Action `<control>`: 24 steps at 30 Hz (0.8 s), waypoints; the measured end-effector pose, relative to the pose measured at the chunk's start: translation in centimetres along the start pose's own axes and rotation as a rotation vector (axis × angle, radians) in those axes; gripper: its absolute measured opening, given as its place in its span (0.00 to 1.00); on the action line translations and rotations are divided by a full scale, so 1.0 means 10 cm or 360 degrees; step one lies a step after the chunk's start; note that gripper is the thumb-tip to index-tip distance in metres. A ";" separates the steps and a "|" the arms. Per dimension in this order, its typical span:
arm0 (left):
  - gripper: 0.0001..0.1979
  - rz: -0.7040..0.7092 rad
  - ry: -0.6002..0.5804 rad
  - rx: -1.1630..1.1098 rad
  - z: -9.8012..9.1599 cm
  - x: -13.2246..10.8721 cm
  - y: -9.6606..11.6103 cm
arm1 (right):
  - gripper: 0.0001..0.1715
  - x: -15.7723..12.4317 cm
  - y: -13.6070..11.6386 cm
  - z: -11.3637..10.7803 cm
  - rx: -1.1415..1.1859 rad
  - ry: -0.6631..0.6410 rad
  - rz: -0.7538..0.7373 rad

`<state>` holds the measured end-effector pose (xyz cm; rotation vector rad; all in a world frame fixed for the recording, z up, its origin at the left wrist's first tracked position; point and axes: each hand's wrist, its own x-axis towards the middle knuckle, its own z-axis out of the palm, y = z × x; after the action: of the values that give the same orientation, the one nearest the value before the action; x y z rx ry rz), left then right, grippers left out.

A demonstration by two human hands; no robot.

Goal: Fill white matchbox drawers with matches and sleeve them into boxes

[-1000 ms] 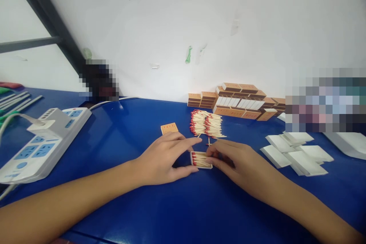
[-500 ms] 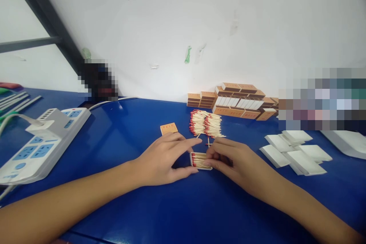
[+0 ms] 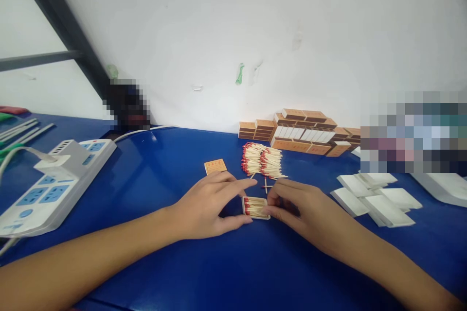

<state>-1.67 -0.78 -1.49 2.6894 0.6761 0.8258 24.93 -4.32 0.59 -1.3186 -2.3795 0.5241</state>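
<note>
A white matchbox tray (image 3: 256, 217) holding red-headed matches (image 3: 255, 206) lies on the blue table between my hands. My left hand (image 3: 211, 206) reaches around its left end, with the thumb at the near corner and a finger at the far corner; the index finger is raised. At the tray's right end, my right hand (image 3: 297, 204) has thumb and fingers closed together over the match ends; what is between the fingertips is hidden. Just behind, two loose matches (image 3: 266, 186) lie crossed. Farther back is a large pile of matches (image 3: 261, 159). An orange matchbox sleeve (image 3: 215, 166) lies behind my left hand.
Orange matchboxes (image 3: 302, 146) are stacked against the white wall, with white trays among them. Several white tray pieces (image 3: 375, 199) lie in a heap at the right. A white power strip (image 3: 69, 184) with a plugged-in charger occupies the left side of the table.
My right fingertips have drawn back slightly to the right, leaving more of the matches in the tray visible. My left hand has stayed around the tray's left end.
</note>
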 end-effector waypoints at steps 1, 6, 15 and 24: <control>0.32 -0.0003 -0.0002 -0.0002 0.00 0.00 0.00 | 0.08 0.00 0.00 0.01 0.0000 0.0004 -0.0006; 0.32 -0.0010 -0.0023 0.0007 -0.01 0.00 0.01 | 0.07 -0.02 0.01 0.02 0.0044 -0.0014 -0.0067; 0.32 -0.0005 -0.0022 0.0001 0.00 -0.01 0.01 | 0.05 -0.03 0.01 -0.02 0.0050 -0.0048 0.0016; 0.31 0.0031 0.0005 0.0002 -0.02 -0.01 0.02 | 0.09 -0.02 0.02 0.03 0.0034 -0.0027 -0.0041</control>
<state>-1.74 -0.95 -1.32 2.7004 0.6523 0.8352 25.05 -4.41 0.24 -1.2774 -2.3947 0.5542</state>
